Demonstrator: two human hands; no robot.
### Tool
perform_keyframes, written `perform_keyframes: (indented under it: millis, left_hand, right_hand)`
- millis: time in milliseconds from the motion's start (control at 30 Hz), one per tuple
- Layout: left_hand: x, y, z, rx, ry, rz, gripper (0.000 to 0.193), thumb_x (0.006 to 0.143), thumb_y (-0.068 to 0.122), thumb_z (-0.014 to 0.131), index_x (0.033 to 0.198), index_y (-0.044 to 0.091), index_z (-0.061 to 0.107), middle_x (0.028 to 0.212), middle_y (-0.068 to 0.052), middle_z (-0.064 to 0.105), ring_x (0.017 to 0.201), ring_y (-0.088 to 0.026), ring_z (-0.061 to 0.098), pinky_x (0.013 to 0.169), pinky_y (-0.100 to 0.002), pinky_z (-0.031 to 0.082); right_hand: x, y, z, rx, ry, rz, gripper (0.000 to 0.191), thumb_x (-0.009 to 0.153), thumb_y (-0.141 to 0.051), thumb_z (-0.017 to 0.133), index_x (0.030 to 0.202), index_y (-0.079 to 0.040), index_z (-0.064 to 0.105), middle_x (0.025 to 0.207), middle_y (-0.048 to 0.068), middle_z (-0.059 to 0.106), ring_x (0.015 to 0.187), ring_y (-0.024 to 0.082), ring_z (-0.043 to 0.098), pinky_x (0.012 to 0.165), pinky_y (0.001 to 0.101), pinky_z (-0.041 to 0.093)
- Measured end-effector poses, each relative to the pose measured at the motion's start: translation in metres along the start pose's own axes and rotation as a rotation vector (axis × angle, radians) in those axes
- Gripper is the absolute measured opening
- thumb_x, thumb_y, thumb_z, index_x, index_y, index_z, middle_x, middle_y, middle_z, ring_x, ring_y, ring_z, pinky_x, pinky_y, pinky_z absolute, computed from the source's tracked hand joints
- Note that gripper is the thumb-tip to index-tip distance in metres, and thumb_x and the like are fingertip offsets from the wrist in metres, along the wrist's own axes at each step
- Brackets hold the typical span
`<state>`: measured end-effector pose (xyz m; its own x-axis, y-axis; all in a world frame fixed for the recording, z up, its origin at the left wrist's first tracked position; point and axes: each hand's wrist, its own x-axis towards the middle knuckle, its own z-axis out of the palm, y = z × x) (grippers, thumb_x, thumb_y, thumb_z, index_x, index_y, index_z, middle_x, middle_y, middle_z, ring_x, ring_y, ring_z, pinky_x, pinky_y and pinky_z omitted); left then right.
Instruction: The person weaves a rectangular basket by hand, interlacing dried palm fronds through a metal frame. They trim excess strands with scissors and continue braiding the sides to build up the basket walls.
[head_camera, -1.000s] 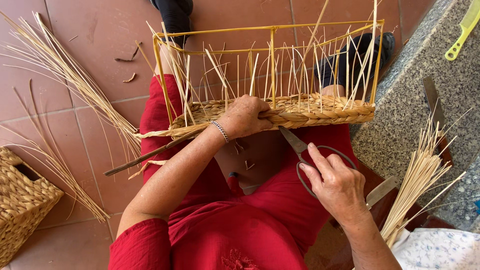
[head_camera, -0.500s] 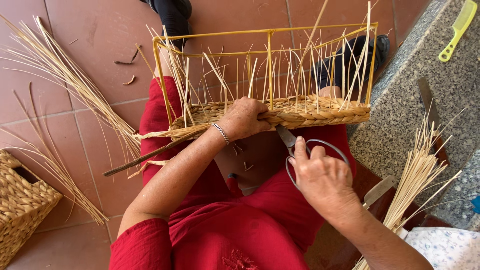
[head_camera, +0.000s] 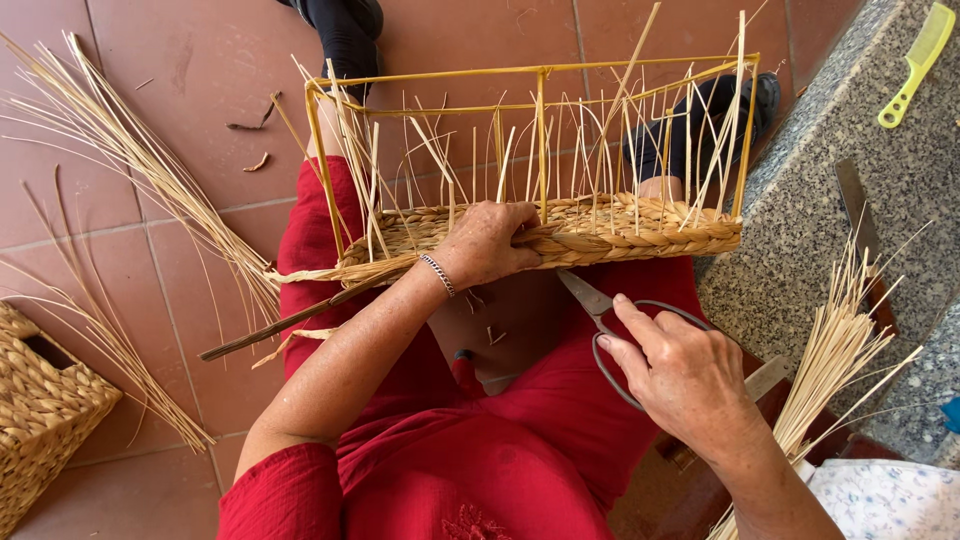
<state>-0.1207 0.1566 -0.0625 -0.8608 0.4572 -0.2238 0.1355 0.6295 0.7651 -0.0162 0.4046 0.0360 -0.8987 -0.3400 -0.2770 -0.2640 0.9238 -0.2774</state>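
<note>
At the far left we see loose straw stalks lying on the tiled floor, and a woven basket at the near left corner. In the middle, our left hand is closed over the braided rim of the half-woven basket, which rests on the lap in red cloth; this hand has not moved since a second ago. The basket's long axis runs left to right, and its uncut stalks point up and away from us, inside a yellow wire frame. To the right, our right hand is clamped through the loops of the scissors. It has come nearer to us and a little lower, so the blades, which point up-left toward the rim, now stand just under the braid. At the far right, a bundle of stalks leans on the granite worktop.
</note>
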Motion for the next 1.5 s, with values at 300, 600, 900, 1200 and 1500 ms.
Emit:
perform_keyframes:
  millis: [300,600,900,1200,1500]
  left_hand:
    - [-0.003,0.001,0.005,0.037,-0.015,-0.041,0.027,0.081,0.028,0.08,0.101,0.011,0.075,0.09,-0.009,0.077,0.086,-0.028,0.074,0.081,-0.043,0.057]
    - [-0.031,0.034,-0.014,0.03,0.221,0.188,0.039,0.085,0.032,0.079,0.107,0.002,0.071,0.107,-0.02,0.066,0.079,-0.031,0.071,0.074,-0.042,0.057]
    - [-0.153,0.024,-0.09,0.162,0.415,0.05,0.019,0.095,0.011,0.069,0.113,0.004,0.072,0.094,-0.013,0.062,0.079,-0.033,0.066,0.068,-0.045,0.053]
    - [-0.192,-0.035,-0.116,0.001,0.557,-0.173,0.016,0.091,0.009,0.075,0.107,0.005,0.075,0.085,-0.009,0.062,0.07,-0.023,0.06,0.064,-0.036,0.051]
    - [-0.181,-0.065,-0.094,-0.165,0.618,-0.064,0.01,0.091,0.009,0.075,0.1,0.005,0.072,0.087,-0.01,0.064,0.071,-0.024,0.065,0.064,-0.035,0.053]
  right_hand:
    - [0.019,-0.009,0.006,-0.175,-0.102,-0.023,0.05,0.096,-0.029,0.067,0.138,-0.004,0.065,0.053,0.01,0.062,0.035,0.013,0.054,0.027,0.0302,0.048]
    - [-0.018,0.032,0.007,0.42,0.028,0.146,0.042,0.084,-0.024,0.076,0.122,-0.008,0.071,0.076,0.01,0.077,0.046,0.013,0.068,0.03,0.027,0.051]
    - [-0.105,0.162,0.141,0.448,0.703,0.951,0.059,0.094,-0.005,0.075,0.149,-0.002,0.055,0.105,0.013,0.074,0.09,0.022,0.073,0.077,0.0328,0.058]
    - [-0.072,0.142,0.171,-0.014,0.176,1.194,0.059,0.088,-0.027,0.083,0.138,-0.007,0.061,0.107,0.029,0.073,0.101,0.046,0.069,0.088,0.0543,0.055]
    - [0.002,0.096,0.074,0.303,0.88,0.247,0.022,0.106,0.007,0.062,0.122,0.002,0.077,0.103,0.016,0.074,0.081,0.017,0.07,0.063,0.0202,0.056]
